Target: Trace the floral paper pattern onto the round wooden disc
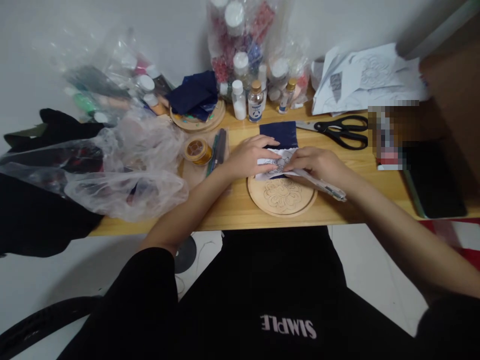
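A small white paper [268, 168] printed with a flower line drawing lies over dark blue sheet material, above a round wooden disc [282, 197] with a flower outline. My left hand [252, 156] rests on the paper's left side, fingers stretched out and lying flat. On its right side my right hand [314, 162] has curled fingers pinching the paper. From beneath that hand a pale, narrow strip [325, 188] sticks out to the lower right; whether it is folded paper or a tool I cannot tell. Just behind both hands lies a dark blue sheet [278, 134].
Black-handled scissors [339, 131] lie behind my right hand, and a black phone [435, 180] is farther right. Small bottles [255, 102] stand at the back. Near my left forearm are a gold thread spool [197, 151], pens [218, 150] and plastic bags [131, 175].
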Tool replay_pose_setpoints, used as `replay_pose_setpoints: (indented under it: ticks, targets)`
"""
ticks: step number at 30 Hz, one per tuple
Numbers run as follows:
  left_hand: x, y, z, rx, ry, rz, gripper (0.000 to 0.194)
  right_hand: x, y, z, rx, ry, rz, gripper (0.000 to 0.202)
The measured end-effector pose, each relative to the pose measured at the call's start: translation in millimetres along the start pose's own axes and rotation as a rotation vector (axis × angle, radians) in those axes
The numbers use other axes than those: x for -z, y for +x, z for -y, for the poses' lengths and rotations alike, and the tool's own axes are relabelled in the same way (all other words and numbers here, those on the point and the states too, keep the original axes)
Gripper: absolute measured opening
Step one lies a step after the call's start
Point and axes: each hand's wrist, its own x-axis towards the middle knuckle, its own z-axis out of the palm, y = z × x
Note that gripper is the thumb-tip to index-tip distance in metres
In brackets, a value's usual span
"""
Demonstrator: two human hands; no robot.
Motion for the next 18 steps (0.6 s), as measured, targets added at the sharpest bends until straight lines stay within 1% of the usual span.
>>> replay_pose_setpoints:
  ticks: [4, 8, 14, 18]
  targets:
    - [1.1, 0, -1, 0.012, 0.006, 0.007, 0.025, -2, -2, 2, 0.008, 0.020, -0.020, 0.022]
    - [0.8, -1, 0, 0.028, 0.005, 0.016, 0.025, -8, -4, -1, 0.008, 0.017, -0.056, 0.026]
    - [-0.7, 0, 0, 0.041, 0.004, 0.013, 0.025, -11, -5, -8, 0.011, -0.004, -0.062, 0.027]
    - [-0.1, 0, -2, 0.044, 0.004, 0.015, 0.025, -11, -5, -6, 0.013, -0.025, -0.050, 0.025]
